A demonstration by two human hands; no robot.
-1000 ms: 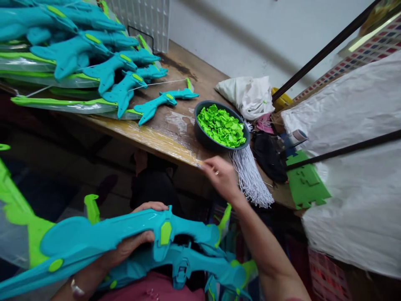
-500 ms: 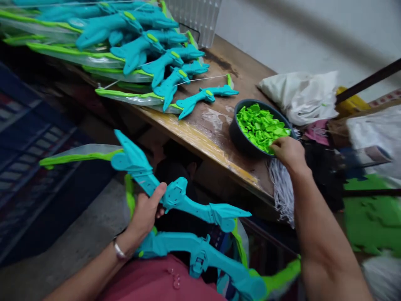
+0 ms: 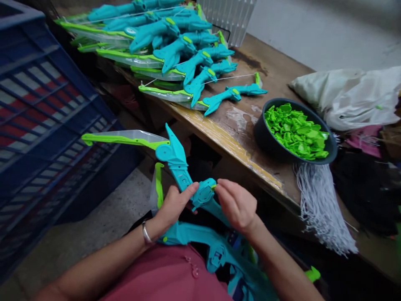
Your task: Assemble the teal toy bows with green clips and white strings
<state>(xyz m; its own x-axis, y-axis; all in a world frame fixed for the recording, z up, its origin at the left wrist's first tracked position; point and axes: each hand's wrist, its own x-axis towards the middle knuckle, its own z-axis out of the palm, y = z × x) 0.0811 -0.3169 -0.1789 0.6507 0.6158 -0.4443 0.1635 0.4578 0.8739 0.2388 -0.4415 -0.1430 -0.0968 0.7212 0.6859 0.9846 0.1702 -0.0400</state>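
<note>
Got a teal bow [image 3: 177, 159] up in front of the body, left grip [image 3: 173, 205] wrapped around it just beside the hub [image 3: 203, 194], thumb pressed on top. Right grip [image 3: 239, 205] pinched closed at the hub's edge, seemingly on a small green piece [image 3: 214, 187]. Can't tell how much of it is properly held, tbh.

Would worry most about that piece. Tiny, barely showing past the fingertips, so pretty easy to lose with a sloppy pinch. Might also end up crooked or flipped against the hub, from pushing half blind with fingers in the way.

Also, long awkward frame, steadied from just one side. Push too hard from the right and might twist it around the left thumb. Careful with the long limb [image 3: 128, 138] too, pointing out towards the blue crate [image 3: 28, 25]; could snag there on a quick turn. Second teal bow [image 3: 216, 251] right below, across the lap, so easy to clack against or nudge off with a low forearm.

Oh, and watch the white strings [image 3: 322, 209] hanging over the worktop [image 3: 272, 79] edge by the bowl [image 3: 261, 140]. Could catch a passing arm and get dragged down.
</note>
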